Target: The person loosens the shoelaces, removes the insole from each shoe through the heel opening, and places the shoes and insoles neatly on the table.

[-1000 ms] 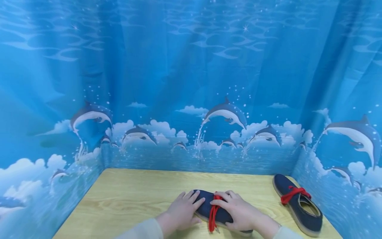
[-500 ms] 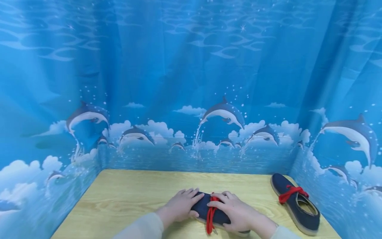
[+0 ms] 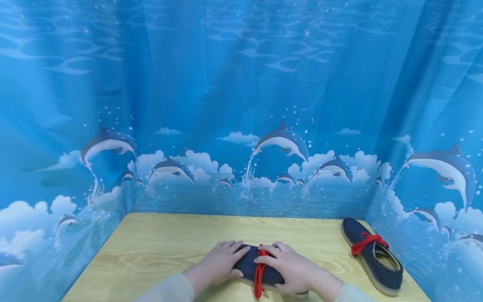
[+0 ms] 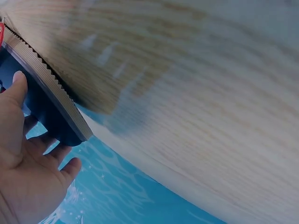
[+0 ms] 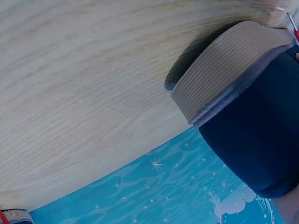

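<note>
A navy canvas shoe [image 3: 247, 264] with a pale ribbed sole lies at the table's near middle, toe to the left. My left hand [image 3: 220, 263] holds its toe end, thumb on the near side and fingers across the far side. The left wrist view shows that thumb against the dark upper [image 4: 49, 109]. Over the rear half my right hand [image 3: 290, 268] grips the shoe, fingers reaching the red laces [image 3: 258, 277] and thumb low on the near side. Its palm covers the shoe's opening. The heel [image 5: 257, 126] fills much of the right wrist view.
A matching navy shoe [image 3: 386, 272] with tied red laces rests at the table's right edge, toe pointing away. The light wood table [image 3: 162, 235] extends left and behind the hands. A blue dolphin-print curtain [image 3: 226, 105] encloses the back and sides.
The left hand's fingers have gone from spread over the toe to wrapping it, its thumb now on the shoe's side. Both hands and the shoe have shifted slightly left.
</note>
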Motion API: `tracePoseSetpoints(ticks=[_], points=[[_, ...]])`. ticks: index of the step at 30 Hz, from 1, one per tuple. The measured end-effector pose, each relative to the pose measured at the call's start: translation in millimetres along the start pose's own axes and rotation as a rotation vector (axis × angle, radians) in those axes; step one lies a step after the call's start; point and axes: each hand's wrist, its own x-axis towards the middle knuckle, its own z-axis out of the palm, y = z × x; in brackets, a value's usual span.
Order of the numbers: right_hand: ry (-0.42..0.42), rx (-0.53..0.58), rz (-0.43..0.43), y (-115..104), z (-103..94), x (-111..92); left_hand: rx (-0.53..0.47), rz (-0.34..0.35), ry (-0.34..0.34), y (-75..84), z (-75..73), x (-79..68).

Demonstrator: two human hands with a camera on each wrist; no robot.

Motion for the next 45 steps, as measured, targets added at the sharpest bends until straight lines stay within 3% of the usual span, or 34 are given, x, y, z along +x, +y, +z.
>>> tracePoseSetpoints(ticks=[17, 24, 33, 45], points=[[-0.008, -0.01, -0.057, -8, -0.4, 6, -0.021, -0.039, -0.033, 0.8, -2.7, -15.9], [-0.023, -0.014, -0.079, -11, -0.7, 9, -0.011, -0.033, -0.017, -1.8, -3.3, -25.2], [-0.049, 0.013, -0.033, -14, -1.9, 5, -0.047, -0.047, -0.026, 1.0, -8.4, -30.7], [0.035, 0.058, 0.037, -6, -11.3, -18, -0.122, -0.042, -0.011, -4.1, -5.9, -27.2]])
